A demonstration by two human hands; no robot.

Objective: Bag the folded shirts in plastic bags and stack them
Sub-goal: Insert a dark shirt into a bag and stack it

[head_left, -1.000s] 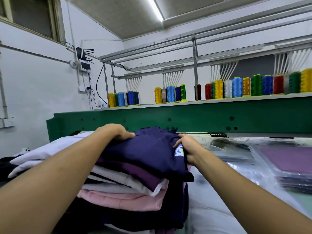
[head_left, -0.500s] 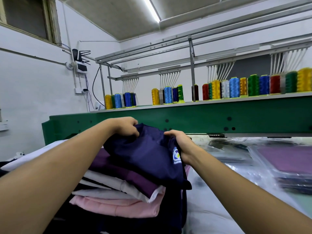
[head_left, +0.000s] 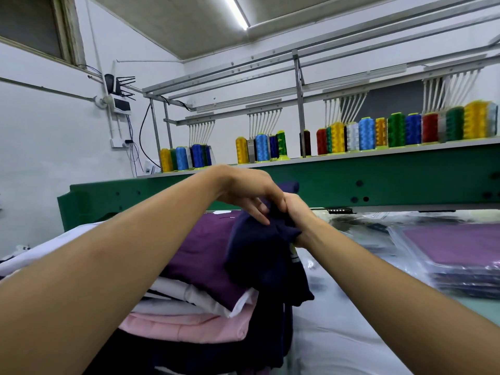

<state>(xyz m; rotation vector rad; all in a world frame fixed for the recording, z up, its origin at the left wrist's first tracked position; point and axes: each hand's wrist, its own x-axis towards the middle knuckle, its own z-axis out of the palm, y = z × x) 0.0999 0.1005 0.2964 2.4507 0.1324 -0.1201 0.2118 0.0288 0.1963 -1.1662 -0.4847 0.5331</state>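
Navy shirt [head_left: 259, 255] now bunched up off the stack — both hands' fingers [head_left: 259, 212] clamped on it — purple shirts bagged at right [head_left: 457, 247]

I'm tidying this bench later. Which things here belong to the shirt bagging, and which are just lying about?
Part of the job:
- navy shirt, in the grip of the left hand and right hand
- pile of folded shirts
- stack of bagged shirts

Just lying about:
- thread spools
- green machine beam
- router

White walls [head_left: 54, 147], ceiling strip light [head_left: 235, 12], green machine beam [head_left: 378, 177], thread spools [head_left: 366, 133] on shelf.
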